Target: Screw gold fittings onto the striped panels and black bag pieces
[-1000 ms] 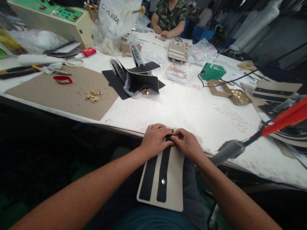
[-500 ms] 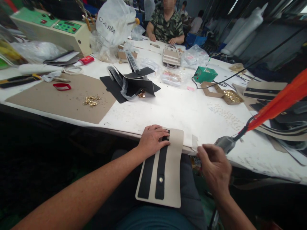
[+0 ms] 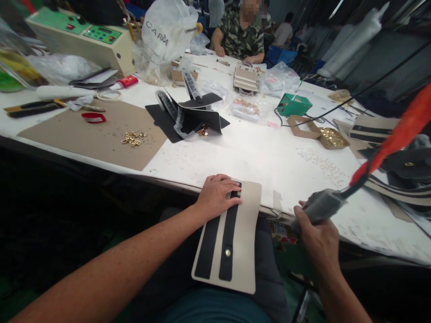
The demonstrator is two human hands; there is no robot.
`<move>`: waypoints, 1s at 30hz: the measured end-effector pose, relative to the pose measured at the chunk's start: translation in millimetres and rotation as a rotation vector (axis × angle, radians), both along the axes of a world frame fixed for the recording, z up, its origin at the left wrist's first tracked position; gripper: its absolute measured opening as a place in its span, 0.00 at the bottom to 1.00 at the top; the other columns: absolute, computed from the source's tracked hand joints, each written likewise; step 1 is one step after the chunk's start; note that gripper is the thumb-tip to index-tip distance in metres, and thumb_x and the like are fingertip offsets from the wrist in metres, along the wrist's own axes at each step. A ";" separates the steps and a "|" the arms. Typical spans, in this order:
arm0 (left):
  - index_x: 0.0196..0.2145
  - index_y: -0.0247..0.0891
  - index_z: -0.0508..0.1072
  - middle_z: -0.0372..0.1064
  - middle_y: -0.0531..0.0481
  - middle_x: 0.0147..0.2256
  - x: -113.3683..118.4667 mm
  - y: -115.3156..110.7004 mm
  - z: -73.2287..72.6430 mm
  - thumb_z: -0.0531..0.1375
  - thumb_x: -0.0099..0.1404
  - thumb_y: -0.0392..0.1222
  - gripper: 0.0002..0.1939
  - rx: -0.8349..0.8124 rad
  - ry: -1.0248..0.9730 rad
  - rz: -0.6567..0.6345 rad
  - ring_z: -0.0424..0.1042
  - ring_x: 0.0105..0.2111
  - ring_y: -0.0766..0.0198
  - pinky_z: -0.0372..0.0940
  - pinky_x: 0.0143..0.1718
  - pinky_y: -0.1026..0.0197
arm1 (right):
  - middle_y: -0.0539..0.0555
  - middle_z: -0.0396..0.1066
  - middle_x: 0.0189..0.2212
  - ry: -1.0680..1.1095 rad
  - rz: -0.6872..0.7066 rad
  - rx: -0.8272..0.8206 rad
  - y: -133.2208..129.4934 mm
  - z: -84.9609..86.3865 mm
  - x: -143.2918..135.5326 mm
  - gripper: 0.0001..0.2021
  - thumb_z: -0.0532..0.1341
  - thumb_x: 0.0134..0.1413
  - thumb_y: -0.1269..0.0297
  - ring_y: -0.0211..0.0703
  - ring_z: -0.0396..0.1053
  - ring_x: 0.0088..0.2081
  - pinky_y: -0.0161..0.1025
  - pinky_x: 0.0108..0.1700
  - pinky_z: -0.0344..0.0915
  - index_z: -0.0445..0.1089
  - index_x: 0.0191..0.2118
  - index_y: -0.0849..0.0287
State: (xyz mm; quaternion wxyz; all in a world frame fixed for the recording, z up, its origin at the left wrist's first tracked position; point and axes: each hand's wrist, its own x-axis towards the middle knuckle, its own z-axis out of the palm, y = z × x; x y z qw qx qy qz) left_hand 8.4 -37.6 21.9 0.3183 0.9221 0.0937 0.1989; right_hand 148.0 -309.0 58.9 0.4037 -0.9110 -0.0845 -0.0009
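A beige panel [image 3: 247,237] with two black strips and round metal studs lies across my lap, its far end resting against the table edge. My left hand [image 3: 218,195] is open and lies flat on the panel's far end, its fingertips beside the upper stud [image 3: 239,194]. To the right of the panel, my right hand [image 3: 321,244] is closed around a grey hand tool [image 3: 325,206]. An orange-wrapped cord [image 3: 393,139] runs up and right from the tool. The tool's working end is hidden by the hand.
On the white table [image 3: 256,157] are a black folded piece [image 3: 202,119], gold chain links [image 3: 133,139], a carton of gold parts [image 3: 333,137] and a green box [image 3: 293,105]. Stacked panels [image 3: 407,166] lie at the right. Across the table sits a person [image 3: 240,38] in camouflage.
My right hand has moved right and closed around the grey tool; before, it was beside it. The left hand stays on the panel. The view has shifted slightly.
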 end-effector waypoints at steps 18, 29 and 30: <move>0.45 0.49 0.82 0.81 0.56 0.53 -1.4 0.0 -4.4 0.75 0.60 0.51 0.16 0.013 -0.029 0.005 0.71 0.57 0.52 0.58 0.57 0.46 | 0.44 0.65 0.19 -0.040 0.556 0.864 162.9 29.9 -44.0 0.13 0.70 0.60 0.59 0.39 0.66 0.20 0.40 0.28 0.69 0.68 0.29 0.55; 0.46 0.50 0.81 0.81 0.58 0.53 -1.2 0.4 -7.9 0.74 0.61 0.50 0.16 0.028 -0.046 -0.002 0.71 0.58 0.52 0.58 0.56 0.45 | 0.46 0.68 0.20 -0.029 0.586 0.793 160.6 22.0 -41.3 0.12 0.69 0.62 0.60 0.40 0.67 0.21 0.41 0.29 0.68 0.69 0.29 0.56; 0.46 0.50 0.81 0.81 0.58 0.53 -1.2 0.4 -7.7 0.74 0.61 0.50 0.16 0.029 -0.045 -0.004 0.71 0.58 0.52 0.58 0.56 0.45 | 0.46 0.68 0.20 -0.031 0.590 0.788 160.6 21.4 -40.7 0.12 0.68 0.62 0.60 0.40 0.67 0.21 0.41 0.29 0.68 0.69 0.29 0.55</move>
